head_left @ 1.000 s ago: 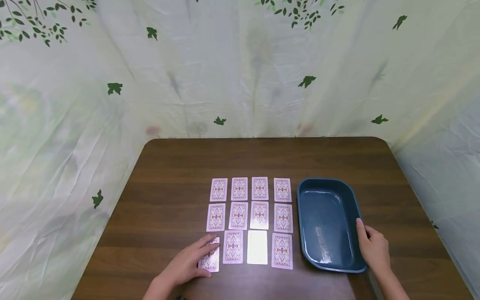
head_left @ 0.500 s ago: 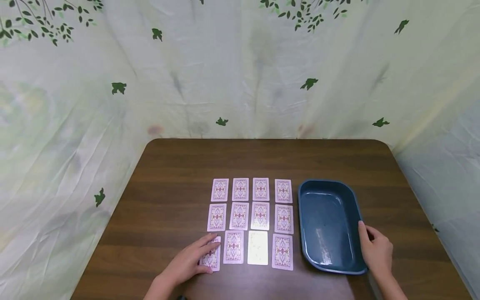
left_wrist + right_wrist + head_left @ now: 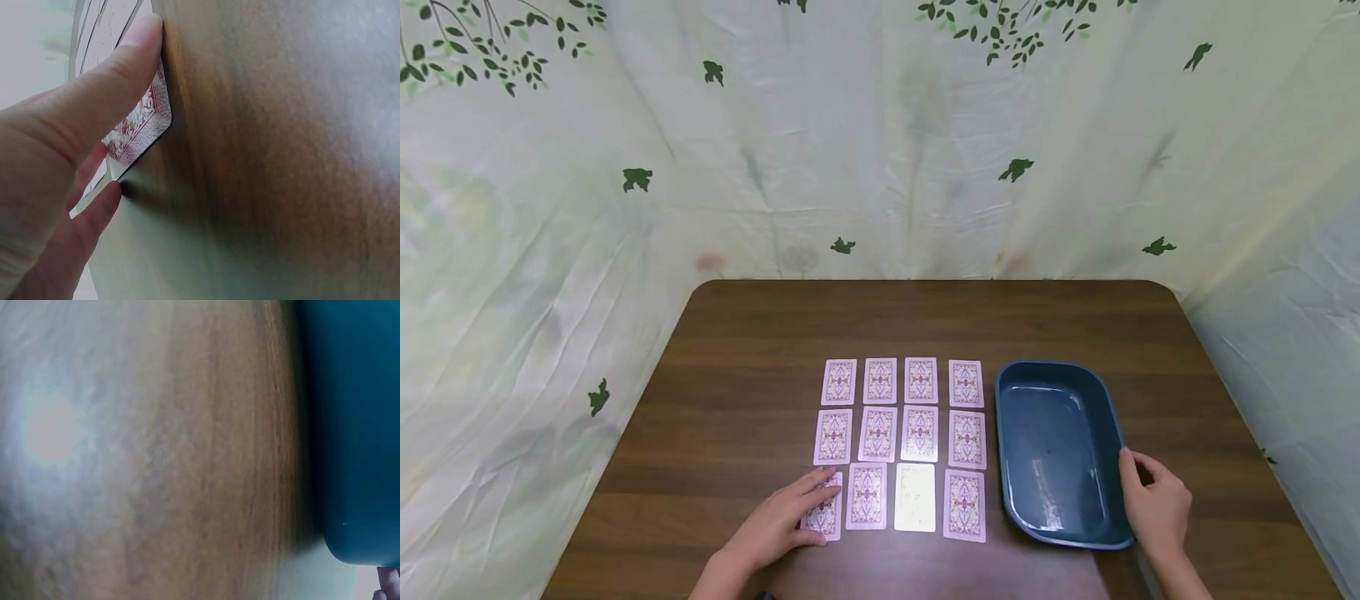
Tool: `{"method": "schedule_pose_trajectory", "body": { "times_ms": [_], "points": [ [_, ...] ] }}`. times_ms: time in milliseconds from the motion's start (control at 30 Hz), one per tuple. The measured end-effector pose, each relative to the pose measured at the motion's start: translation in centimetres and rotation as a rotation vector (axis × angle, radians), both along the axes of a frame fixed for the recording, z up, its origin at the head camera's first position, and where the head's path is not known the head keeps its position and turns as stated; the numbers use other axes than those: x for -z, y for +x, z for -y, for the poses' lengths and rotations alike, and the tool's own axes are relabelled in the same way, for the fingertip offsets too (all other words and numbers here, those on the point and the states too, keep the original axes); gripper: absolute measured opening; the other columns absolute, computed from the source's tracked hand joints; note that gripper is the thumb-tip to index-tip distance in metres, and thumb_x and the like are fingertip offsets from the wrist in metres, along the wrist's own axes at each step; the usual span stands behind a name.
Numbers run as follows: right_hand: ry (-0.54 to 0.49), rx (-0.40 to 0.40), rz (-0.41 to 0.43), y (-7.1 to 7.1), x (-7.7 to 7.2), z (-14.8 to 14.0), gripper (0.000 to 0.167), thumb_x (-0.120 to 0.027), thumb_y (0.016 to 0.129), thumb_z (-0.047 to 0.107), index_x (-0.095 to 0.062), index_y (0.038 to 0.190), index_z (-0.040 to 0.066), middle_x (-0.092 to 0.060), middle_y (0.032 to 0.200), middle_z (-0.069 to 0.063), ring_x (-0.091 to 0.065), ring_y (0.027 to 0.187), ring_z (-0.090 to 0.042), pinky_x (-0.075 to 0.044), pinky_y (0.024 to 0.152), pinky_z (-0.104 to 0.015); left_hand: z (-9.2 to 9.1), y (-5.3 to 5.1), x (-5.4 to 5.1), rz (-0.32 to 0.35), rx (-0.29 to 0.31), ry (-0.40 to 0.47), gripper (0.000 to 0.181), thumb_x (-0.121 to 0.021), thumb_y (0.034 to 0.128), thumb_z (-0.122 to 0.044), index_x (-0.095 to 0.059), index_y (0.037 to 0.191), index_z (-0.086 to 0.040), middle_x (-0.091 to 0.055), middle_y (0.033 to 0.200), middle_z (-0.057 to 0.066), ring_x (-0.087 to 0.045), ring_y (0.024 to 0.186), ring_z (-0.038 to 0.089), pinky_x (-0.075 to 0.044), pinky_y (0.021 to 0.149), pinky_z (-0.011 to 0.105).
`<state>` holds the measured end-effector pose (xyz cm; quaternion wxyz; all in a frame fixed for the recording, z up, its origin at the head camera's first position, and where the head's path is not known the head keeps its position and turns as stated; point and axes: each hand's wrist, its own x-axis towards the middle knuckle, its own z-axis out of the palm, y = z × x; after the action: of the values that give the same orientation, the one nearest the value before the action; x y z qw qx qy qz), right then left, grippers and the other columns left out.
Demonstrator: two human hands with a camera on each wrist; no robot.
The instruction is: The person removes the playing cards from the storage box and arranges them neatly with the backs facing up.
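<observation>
My left hand (image 3: 778, 518) lies over the leftmost card of the nearest row, a playing card (image 3: 822, 518) with a purple-and-red patterned back. Its thumb touches the card's near edge and its fingers reach across the far end; in the left wrist view, the card (image 3: 139, 122) lies flat, with fingertips at its border. On the other side, my right hand (image 3: 1157, 504) holds the right rim of a deep blue rectangular tray (image 3: 1052, 533), thumb on top and the other fingers partly hidden. The right wrist view shows the tray's outer wall (image 3: 362, 437).
Several matching cards lie in three rows left of the tray, such as a far corner card (image 3: 838, 382). A pale card (image 3: 915, 497) in the nearest row looks washed out by glare. The brown wooden table (image 3: 700, 442) meets a leaf-patterned cloth (image 3: 880, 167) behind.
The card under my left hand has slid slightly right and away from me, closer to its neighbour. My right hand has shifted a little along the tray rim towards me. The tray stays put.
</observation>
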<state>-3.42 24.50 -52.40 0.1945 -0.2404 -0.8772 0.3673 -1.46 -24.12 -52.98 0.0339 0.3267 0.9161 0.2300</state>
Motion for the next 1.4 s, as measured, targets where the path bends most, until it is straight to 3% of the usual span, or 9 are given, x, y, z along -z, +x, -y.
{"method": "schedule_pose_trajectory", "body": {
  "times_ms": [167, 533, 1400],
  "points": [
    [-0.001, 0.022, -0.006, 0.03, 0.14, 0.01, 0.029, -0.057, 0.087, 0.023, -0.071, 0.094, -0.001, -0.067, 0.082, -0.019, -0.041, 0.053, 0.008, -0.033, 0.047, -0.016, 0.02, -0.09, -0.03, -0.004, 0.008, 0.004, 0.063, -0.077, 0.0697, -0.029, -0.057, 0.125, -0.006, -0.046, 0.134, 0.015, -0.045, 0.119, 0.032, -0.042, 0.087, 0.045],
    [-0.010, 0.031, -0.056, 0.06, 0.14, 0.09, 0.027, -0.058, 0.086, 0.020, -0.071, 0.091, -0.002, -0.067, 0.081, -0.019, -0.041, 0.052, 0.011, -0.033, 0.047, -0.014, 0.17, -0.31, 0.20, -0.012, 0.016, 0.013, 0.061, -0.076, 0.0715, -0.028, -0.057, 0.125, -0.007, -0.046, 0.135, 0.014, -0.045, 0.119, 0.031, -0.041, 0.088, 0.046],
    [0.003, 0.032, -0.034, 0.08, 0.14, 0.09, 0.027, -0.057, 0.086, 0.021, -0.071, 0.091, -0.001, -0.067, 0.080, -0.016, -0.039, 0.054, 0.012, -0.033, 0.049, -0.014, 0.08, -0.83, -0.09, -0.067, 0.031, 0.006, 0.061, -0.078, 0.0689, -0.027, -0.059, 0.122, -0.004, -0.048, 0.131, 0.018, -0.048, 0.116, 0.032, -0.042, 0.085, 0.046]
  ]
}}
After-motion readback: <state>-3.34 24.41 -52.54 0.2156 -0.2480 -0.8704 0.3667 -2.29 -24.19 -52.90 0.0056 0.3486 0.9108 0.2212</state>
